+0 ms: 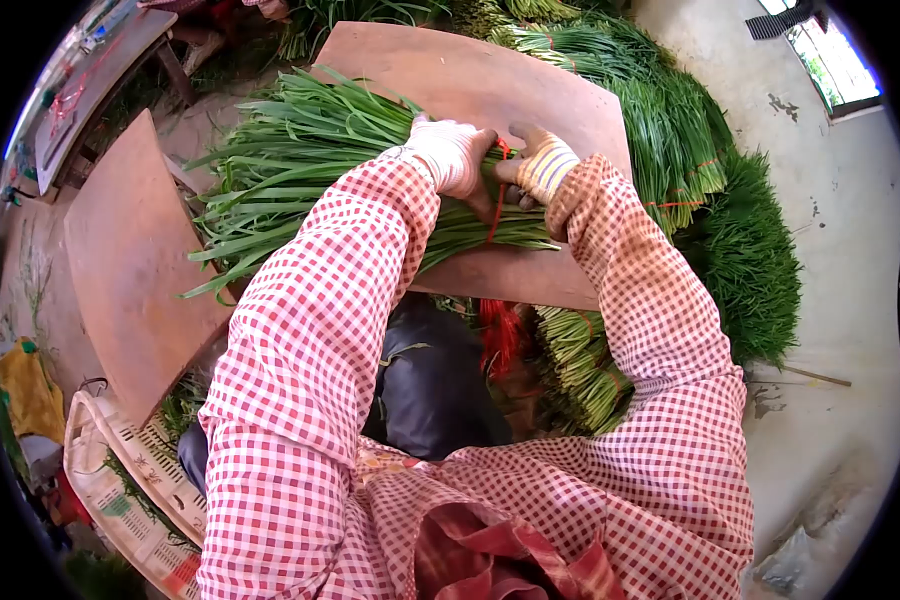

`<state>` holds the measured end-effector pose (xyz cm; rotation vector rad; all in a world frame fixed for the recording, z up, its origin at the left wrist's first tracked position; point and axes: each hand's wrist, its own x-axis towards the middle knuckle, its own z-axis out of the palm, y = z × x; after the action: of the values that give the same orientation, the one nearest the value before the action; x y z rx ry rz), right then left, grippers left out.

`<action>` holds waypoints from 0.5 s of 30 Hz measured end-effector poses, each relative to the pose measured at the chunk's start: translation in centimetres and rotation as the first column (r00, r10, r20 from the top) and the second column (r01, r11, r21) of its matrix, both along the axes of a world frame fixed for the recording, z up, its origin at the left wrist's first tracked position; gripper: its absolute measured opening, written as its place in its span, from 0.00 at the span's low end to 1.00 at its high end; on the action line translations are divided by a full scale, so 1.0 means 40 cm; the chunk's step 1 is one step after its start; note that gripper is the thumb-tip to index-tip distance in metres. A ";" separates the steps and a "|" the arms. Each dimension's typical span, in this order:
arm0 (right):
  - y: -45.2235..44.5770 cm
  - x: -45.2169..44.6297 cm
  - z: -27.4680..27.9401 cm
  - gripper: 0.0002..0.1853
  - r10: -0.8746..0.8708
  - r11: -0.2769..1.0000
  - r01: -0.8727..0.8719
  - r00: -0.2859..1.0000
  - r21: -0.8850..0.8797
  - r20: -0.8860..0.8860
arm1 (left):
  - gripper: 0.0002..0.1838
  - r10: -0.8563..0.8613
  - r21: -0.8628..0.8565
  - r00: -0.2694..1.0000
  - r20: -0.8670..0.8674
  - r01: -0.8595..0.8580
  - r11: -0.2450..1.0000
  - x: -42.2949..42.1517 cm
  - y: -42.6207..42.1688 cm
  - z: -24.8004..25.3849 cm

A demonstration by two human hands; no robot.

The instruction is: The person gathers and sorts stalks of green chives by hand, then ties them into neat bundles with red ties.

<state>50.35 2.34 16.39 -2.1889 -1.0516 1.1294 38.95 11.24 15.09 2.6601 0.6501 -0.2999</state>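
A large bundle of long flat green leaves, which look like garlic chives (pixel 300 165), lies across a reddish-brown board (pixel 440 70), with its cut ends to the right. A thin red tie (pixel 494 222) passes round the bundle near those ends. My left hand (pixel 450 158), in a striped fabric glove with bare fingertips, rests over the bundle and has its fingers closed at the tie. Facing it, my right hand (pixel 542 166), gloved the same way, has its fingers curled at the tie's upper part. Exactly how each fingertip grips the tie is partly hidden.
Tied bundles of greens (pixel 660 140) are piled behind and right of the board, by a pale wall (pixel 830 250). Red ties (pixel 500 335) hang below the board's front edge. Another brown board (pixel 140 270) leans at left, above a woven basket (pixel 120 480).
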 end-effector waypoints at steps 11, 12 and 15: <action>-0.005 0.004 -0.022 0.21 -0.166 0.983 0.174 0.977 0.050 -0.132 | 0.51 0.006 0.039 0.996 0.091 -0.010 0.999 -0.030 -0.028 0.003; -0.014 -0.008 -0.017 0.19 -0.183 0.977 0.194 0.975 0.084 -0.130 | 0.52 0.012 0.037 0.996 0.090 -0.015 0.999 -0.030 -0.029 0.003; -0.019 -0.023 -0.020 0.17 -0.223 0.966 0.237 0.966 0.106 -0.128 | 0.52 0.027 0.048 0.997 0.077 -0.031 0.998 -0.030 -0.032 0.002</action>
<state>49.43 1.58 15.61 -2.0625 -0.7719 1.0439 37.77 9.94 15.18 2.6918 0.6793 -0.1753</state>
